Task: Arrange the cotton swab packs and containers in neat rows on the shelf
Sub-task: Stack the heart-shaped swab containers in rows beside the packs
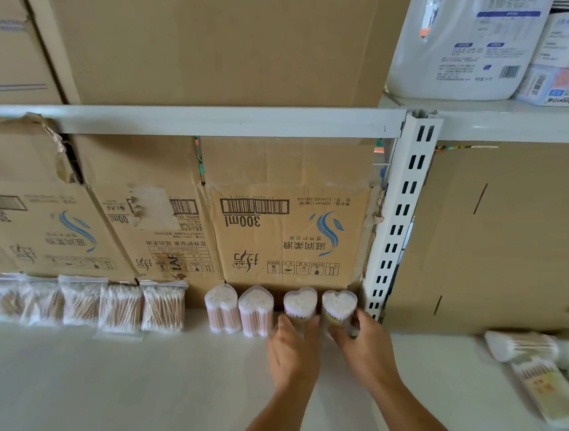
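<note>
- Cotton swab heart-shaped containers stand upright in a row of four at the back of the white shelf (pixel 119 384). They are close against an upside-down cardboard box (pixel 287 228).
- The first container (pixel 222 310) and second container (pixel 256 310) stand side by side, free of both hands, with their pink-stemmed swabs showing through the clear walls.
- The left hand (pixel 293 352) grips the third container (pixel 300 303), with its fingers curled round the left side and its thumb on the right side.
- The right hand (pixel 360 346) grips the fourth container (pixel 339 305) in the same way. This container is just beside the slotted white upright (pixel 403 211) of the racking.
- Flat packs (pixel 122 308) of wooden-stemmed swabs in clear bags lean in a row along the back to the left, near the first container.
- Loose packs (pixel 550 395) of swabs lie in a heap at the far right of the shelf, well apart from the row.
- The cardboard box reads, inverted, "300ml" under a barcode, "LLH102-300-AA" and "滋润柔滑" beside a blue swirl logo.
- Its neighbour box (pixel 160 233) to the left shows "LAF", also inverted.
- A white detergent jug (pixel 466 27) with blue-banded labels stands on the level above; its print is too small to read.
</note>
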